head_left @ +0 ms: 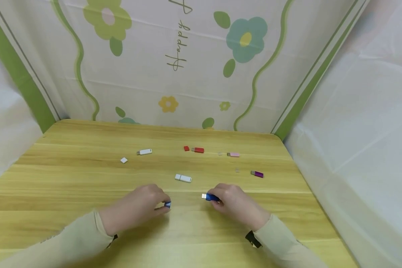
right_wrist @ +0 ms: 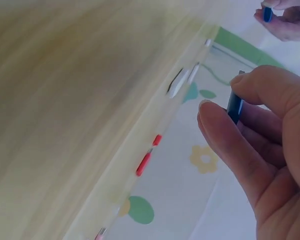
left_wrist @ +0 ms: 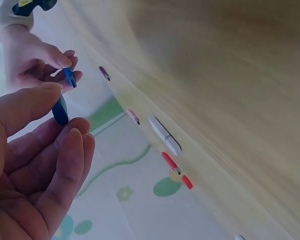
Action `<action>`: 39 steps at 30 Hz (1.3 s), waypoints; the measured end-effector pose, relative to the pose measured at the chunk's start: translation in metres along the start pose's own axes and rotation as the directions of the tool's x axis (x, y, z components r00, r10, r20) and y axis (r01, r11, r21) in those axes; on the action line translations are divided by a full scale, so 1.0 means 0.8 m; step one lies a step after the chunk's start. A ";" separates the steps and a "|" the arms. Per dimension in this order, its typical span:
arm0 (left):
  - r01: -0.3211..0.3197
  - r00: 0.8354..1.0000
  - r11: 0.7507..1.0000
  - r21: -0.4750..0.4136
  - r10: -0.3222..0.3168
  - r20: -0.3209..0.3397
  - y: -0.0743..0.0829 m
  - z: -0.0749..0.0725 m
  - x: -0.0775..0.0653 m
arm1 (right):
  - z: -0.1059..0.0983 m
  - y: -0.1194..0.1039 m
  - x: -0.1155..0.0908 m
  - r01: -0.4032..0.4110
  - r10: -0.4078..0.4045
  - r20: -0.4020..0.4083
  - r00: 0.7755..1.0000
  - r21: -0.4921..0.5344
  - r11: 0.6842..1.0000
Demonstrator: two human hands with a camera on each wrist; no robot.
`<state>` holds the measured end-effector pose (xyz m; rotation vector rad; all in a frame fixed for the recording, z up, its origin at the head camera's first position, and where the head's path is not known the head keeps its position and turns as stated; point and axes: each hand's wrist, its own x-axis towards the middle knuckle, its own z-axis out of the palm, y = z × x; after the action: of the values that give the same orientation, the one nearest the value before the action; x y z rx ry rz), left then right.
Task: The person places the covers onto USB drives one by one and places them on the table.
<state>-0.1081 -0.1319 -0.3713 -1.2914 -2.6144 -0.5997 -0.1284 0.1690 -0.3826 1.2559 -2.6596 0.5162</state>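
Note:
Between thumb and fingers my left hand (head_left: 139,204) pinches a small blue USB stick cap (left_wrist: 60,111). My right hand (head_left: 236,203) holds the blue USB stick (head_left: 210,197), its bare metal plug pointing left toward the other hand. A gap of table lies between the cap and the plug. Just beyond the hands is a white USB stick (head_left: 183,178) with its cap on. In the right wrist view, the blue stick (right_wrist: 234,106) sits between thumb and forefinger.
Farther back lie an uncapped white stick (head_left: 145,152), its white cap (head_left: 124,160), a red stick (head_left: 198,150) beside its red cap (head_left: 186,148), a pink stick (head_left: 233,155) and a purple stick (head_left: 257,174). Small clear caps (head_left: 236,170) lie near these two. A patterned curtain (head_left: 194,82) hangs behind.

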 end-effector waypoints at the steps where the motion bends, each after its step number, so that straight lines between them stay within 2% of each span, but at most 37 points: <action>1: 0.002 1.000 1.000 -0.001 -0.002 0.001 0.002 0.000 0.000 | 0.000 -0.003 0.000 0.006 -0.006 -0.005 1.000 0.001 1.000; 14: -0.045 0.997 0.998 0.040 0.048 -0.067 0.024 -0.001 0.000 | -0.003 -0.038 0.008 0.052 -0.052 -0.017 0.998 0.008 0.999; 20: -0.076 0.991 0.995 0.064 0.083 -0.104 0.034 -0.004 0.002 | -0.003 -0.049 0.012 0.117 -0.115 -0.056 0.992 0.030 0.993; 25: -0.095 0.984 0.992 0.079 0.106 -0.142 0.035 -0.001 0.003 | 0.000 -0.055 0.015 0.167 -0.165 -0.081 0.983 0.017 0.986; 39: -0.112 0.983 0.992 0.059 0.119 -0.138 0.037 0.001 0.005 | 0.004 -0.068 0.018 0.214 -0.214 -0.087 0.973 0.001 0.977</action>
<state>-0.0871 -0.1129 -0.3622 -1.3234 -2.4070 -0.5784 -0.0955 0.1255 -0.3680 1.4659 -2.4161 0.5391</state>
